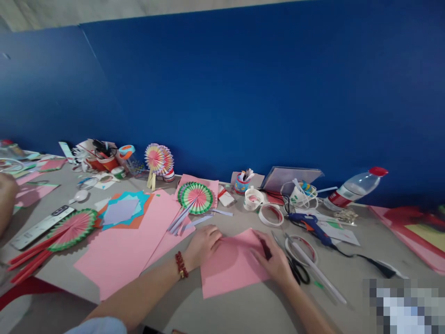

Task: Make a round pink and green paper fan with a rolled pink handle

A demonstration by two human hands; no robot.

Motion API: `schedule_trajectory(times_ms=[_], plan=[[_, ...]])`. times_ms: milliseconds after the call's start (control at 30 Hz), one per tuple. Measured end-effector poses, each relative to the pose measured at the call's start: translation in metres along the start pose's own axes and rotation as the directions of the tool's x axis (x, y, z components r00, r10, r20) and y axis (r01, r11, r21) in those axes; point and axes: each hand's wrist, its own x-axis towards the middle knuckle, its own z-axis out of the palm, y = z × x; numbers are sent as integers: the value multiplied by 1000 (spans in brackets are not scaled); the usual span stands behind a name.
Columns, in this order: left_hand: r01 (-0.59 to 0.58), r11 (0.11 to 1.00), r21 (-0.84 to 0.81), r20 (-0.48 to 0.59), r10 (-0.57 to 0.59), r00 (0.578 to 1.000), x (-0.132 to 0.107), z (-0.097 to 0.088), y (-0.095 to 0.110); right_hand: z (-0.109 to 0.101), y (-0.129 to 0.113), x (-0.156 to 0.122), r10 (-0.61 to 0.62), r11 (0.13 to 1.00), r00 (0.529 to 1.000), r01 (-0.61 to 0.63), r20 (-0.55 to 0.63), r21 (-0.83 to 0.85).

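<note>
A sheet of pink paper (231, 271) lies on the grey table in front of me, its far edge lifted a little. My left hand (205, 243), with a red beaded bracelet at the wrist, has its fingers closed on the upper left corner. At the right edge, my right hand (273, 260) grips the same sheet between thumb and fingers. Black-handled scissors (299, 271) lie just right of that hand, partly hidden by it. Larger pink sheets (120, 262) are spread to the left.
Behind stand a folded green-and-pink paper fan (196, 198), tape rolls (271, 215), a blue glue gun (313, 227) with its cord, and a plastic bottle (356, 189). Leftward are another fan (73, 230), a white power strip (43, 227) and another person's hand (7, 197). A blue partition (243, 93) closes the back.
</note>
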Motion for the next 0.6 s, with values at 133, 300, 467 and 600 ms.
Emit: schedule_trajectory(times_ms=[133,300,467,600], plan=[[48,996,-80,33,-45,998,1,-3,-3,-1,4,3,175,975,984,-170,-19,139],[144,970,-195,102,-126,987,7,-19,-11,-2,-1,1,190,979,980,-185,-52,86],[204,926,-318,231,-133,964,8,-46,-35,-3,-2,0,224,968,972,-213,-76,133],[313,835,-453,371,-143,918,0,-60,-52,-3,1,0,264,959,955,-245,-135,142]])
